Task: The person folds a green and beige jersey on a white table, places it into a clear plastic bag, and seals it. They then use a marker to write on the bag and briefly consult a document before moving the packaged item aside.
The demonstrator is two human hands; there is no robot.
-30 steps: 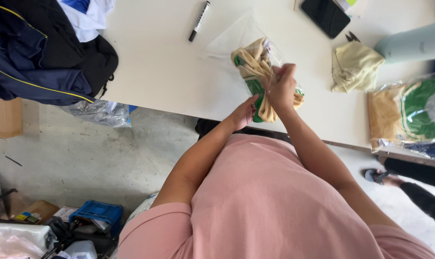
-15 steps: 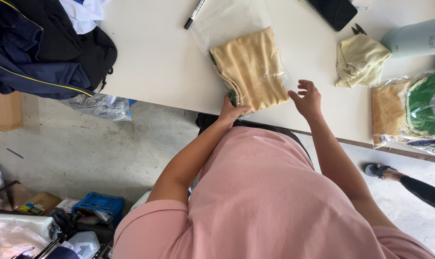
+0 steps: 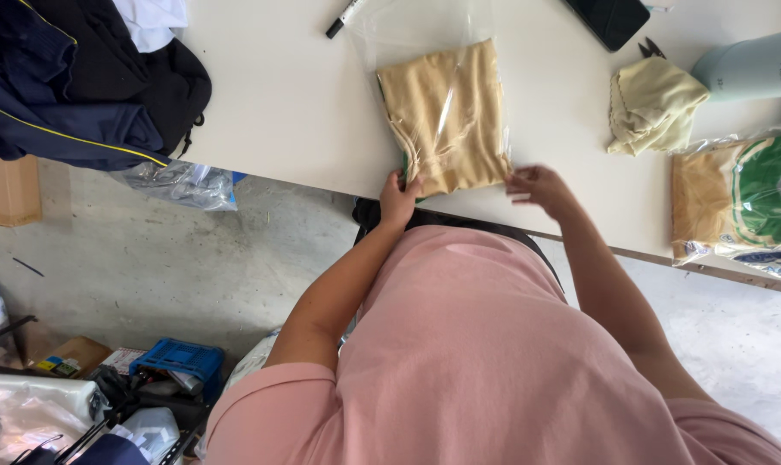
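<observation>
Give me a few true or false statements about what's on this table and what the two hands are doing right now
1. The tan cloth lies inside a clear bag. True.
2. The left hand grips the bag's near corner. True.
3. The right hand holds the marker. False: the marker lies apart at the far edge; the hand is at the bag's near right corner.
4. The dark jacket covers the bag. False: it sits off at the table's left end.

A garment packing workroom with a bare concrete floor.
A white desk (image 3: 278,103) carries folded cloth in clear plastic bags (image 3: 446,112), a marker (image 3: 346,17) and piled jackets (image 3: 72,86); cardboard boxes (image 3: 7,189) and a blue crate (image 3: 179,362) sit on the concrete floor (image 3: 149,258).
</observation>
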